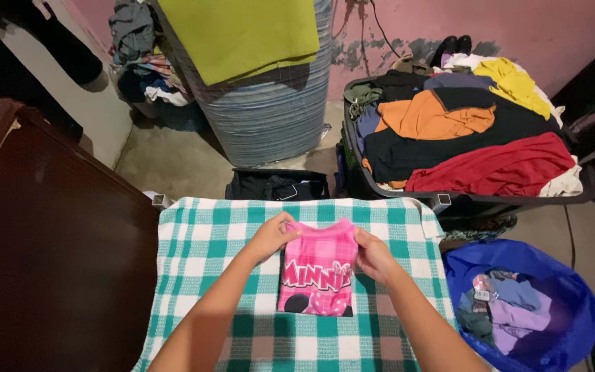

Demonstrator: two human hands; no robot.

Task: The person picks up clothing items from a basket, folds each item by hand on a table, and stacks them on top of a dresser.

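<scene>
both hands, left grip and right grip, pinch shut on my pink shirt; i'd keep its edges even on the bench.

You are getting a single view, from the camera worn on the head, so no second view is sharing any part of the scene. It is looking steeply down and forward over the table, which is filling the lower middle of the picture at close range, with both forearms coming in from the bottom edge. Farther up, the view is reaching across the concrete floor to the pink wall at the far side. On the right it is taking in the black bin heaped with clothes and the blue bag; on the left, a dark cabinet is standing close.
</scene>
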